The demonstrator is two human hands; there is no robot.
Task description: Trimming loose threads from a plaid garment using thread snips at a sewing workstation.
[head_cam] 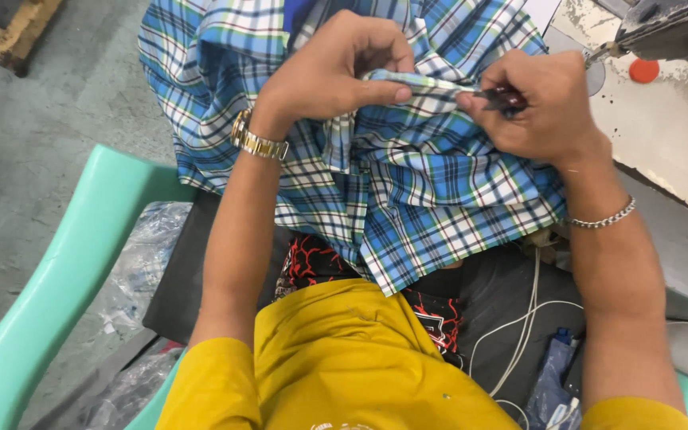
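A blue, white and green plaid garment (408, 183) lies over my lap. My left hand (336, 68), with a gold watch on the wrist, pinches a folded edge of the cloth (431, 84) and holds it taut. My right hand (539, 103), with a silver chain bracelet on the wrist, grips a small dark metal tool (499, 97) whose tip touches that same edge. The two hands are almost touching over the fold.
A worn sewing machine table (662, 135) with a red round knob (643, 70) stands at the upper right. The mint green plastic chair arm (65, 271) runs along the left. White cables (519, 326) and clear plastic bags (141, 255) lie near my lap. Grey concrete floor is beyond.
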